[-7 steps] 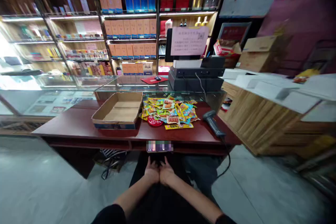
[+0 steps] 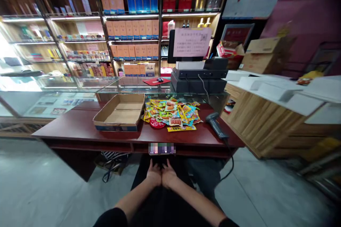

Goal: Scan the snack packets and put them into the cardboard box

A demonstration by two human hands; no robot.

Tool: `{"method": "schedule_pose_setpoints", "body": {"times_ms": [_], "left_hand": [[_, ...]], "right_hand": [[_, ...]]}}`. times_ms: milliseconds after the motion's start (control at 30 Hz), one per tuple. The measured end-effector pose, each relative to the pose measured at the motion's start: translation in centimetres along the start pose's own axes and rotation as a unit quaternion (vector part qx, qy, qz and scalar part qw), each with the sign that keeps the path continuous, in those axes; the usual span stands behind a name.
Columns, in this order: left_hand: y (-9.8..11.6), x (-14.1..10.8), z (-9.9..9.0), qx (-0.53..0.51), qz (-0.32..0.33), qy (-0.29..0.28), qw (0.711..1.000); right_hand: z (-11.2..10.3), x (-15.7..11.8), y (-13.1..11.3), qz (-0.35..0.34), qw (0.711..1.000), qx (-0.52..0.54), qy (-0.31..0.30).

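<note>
My left hand (image 2: pixel 153 173) and my right hand (image 2: pixel 168 173) rest side by side on my dark-clothed lap, wrists touching. Both have fingers apart and hold nothing visible. Just beyond the fingertips, at the desk's front edge, is a phone-like object (image 2: pixel 162 148) with a blurred screen. On the dark red desk (image 2: pixel 80 122) lies a pile of colourful snack packets (image 2: pixel 173 111), with a round red item (image 2: pixel 157 123) at its front left. An open cardboard box (image 2: pixel 119 111) stands left of the pile, and nothing shows inside it. A barcode scanner (image 2: pixel 217 126) lies to the right.
Behind the desk a glass counter (image 2: pixel 128 84) bears a screen with a pink paper (image 2: pixel 191 42), dark machines (image 2: pixel 199 79) and a mouse on a red mat (image 2: pixel 151 81). The scanner's cable hangs at the right. A wooden cabinet (image 2: pixel 263 120) stands right; stocked shelves (image 2: pixel 130 41) line the back.
</note>
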State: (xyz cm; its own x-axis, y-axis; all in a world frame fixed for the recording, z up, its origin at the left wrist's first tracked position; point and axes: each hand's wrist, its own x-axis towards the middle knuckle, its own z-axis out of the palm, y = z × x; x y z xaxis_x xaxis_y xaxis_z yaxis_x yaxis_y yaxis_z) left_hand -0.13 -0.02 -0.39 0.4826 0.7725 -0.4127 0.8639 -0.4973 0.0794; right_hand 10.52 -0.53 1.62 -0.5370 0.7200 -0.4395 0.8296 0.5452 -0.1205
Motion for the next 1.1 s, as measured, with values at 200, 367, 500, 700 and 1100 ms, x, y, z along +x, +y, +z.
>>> {"method": "schedule_pose_setpoints", "body": {"times_ms": [200,367,500,700,1100], "left_hand": [[-0.1,-0.2,-0.3,-0.016,0.008,0.006,1.000],[-1.9,-3.3,-0.5,-0.129,0.072,0.111,0.983],[-3.5,-5.9,0.0,-0.215,0.112,0.167,0.956],[-3.8,-6.3,0.2,-0.239,0.099,0.169,0.951],[-5.0,-4.2,-0.1,-0.227,0.088,0.088,0.966]], "right_hand": [[-2.5,-1.6,-1.0,0.010,0.998,-0.049,-0.044],[-8.6,-5.1,-1.4,-0.017,0.998,-0.049,-0.032],[-19.3,-9.8,-1.5,-0.054,0.988,-0.055,0.130],[-35.7,-16.2,-3.0,-0.084,0.770,-0.177,0.607],[-41.6,-15.9,-0.3,-0.033,0.705,-0.198,0.680]]}}
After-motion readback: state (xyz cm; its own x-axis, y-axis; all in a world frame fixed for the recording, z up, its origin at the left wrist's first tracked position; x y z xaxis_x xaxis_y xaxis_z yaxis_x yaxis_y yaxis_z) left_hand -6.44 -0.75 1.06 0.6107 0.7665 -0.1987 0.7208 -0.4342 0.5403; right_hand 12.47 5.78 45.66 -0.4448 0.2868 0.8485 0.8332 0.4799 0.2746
